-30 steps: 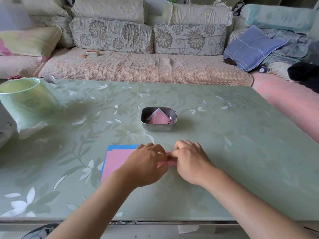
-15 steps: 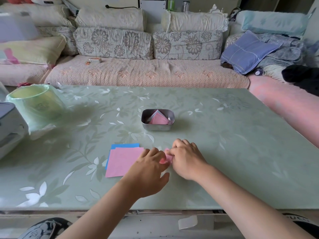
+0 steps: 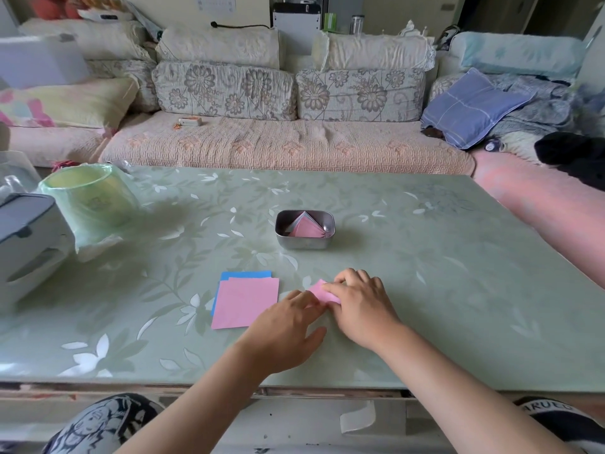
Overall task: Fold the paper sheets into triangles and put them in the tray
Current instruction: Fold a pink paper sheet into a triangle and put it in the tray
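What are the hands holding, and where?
A folded pink paper: the right hand pinches its right end, while the left hand presses its near left corner.

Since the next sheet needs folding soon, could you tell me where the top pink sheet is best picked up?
I would pinch the pink sheet at its far right corner, coming from the right: it lies flat, but that edge juts past the blue sheet beneath, and the left hand covers the near right corner.

Green floral table (image 3: 425, 257) w/ metal tray (image 3: 282, 236), pink/blue sheet stack (image 3: 244, 303), folded pink sheet (image 3: 322, 290), green-bagged bin (image 3: 88, 201), grey box (image 3: 26, 237).
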Tool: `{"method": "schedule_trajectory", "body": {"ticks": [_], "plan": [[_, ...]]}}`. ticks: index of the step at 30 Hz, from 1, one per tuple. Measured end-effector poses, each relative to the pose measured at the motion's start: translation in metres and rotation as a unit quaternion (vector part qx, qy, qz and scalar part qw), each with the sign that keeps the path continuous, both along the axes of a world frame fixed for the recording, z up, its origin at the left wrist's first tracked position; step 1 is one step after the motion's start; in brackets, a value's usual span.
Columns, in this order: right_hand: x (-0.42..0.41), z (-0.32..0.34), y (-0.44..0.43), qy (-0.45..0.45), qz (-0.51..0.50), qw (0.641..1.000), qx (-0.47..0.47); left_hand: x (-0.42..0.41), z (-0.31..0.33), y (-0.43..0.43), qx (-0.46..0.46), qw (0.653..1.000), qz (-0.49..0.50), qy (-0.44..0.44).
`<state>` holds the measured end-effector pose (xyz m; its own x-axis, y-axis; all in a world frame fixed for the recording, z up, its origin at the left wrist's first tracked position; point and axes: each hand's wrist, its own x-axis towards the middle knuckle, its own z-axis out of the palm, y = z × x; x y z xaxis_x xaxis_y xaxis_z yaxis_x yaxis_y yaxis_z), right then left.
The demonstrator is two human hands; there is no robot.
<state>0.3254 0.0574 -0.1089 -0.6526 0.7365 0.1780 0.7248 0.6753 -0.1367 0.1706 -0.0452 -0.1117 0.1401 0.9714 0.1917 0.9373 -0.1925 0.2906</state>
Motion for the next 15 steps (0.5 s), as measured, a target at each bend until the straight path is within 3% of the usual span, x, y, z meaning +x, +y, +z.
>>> {"method": "schedule_trajectory", "body": {"ticks": [3, 6, 15], "plan": [[0.003, 0.003, -0.007, 0.035, 0.023, 0.998, 0.055, 0.001, -0.002, -0.001, 0.005, 1.000, -0.002, -0.002], [0.007, 0.002, -0.013, 0.013, 0.068, 0.991, 0.112, 0.003, -0.003, -0.003, 0.013, 1.000, -0.001, -0.003], [0.018, -0.002, -0.020, -0.044, 0.079, 0.994, 0.065, 0.007, -0.002, -0.002, 0.015, 1.000, 0.020, 0.014]]}}
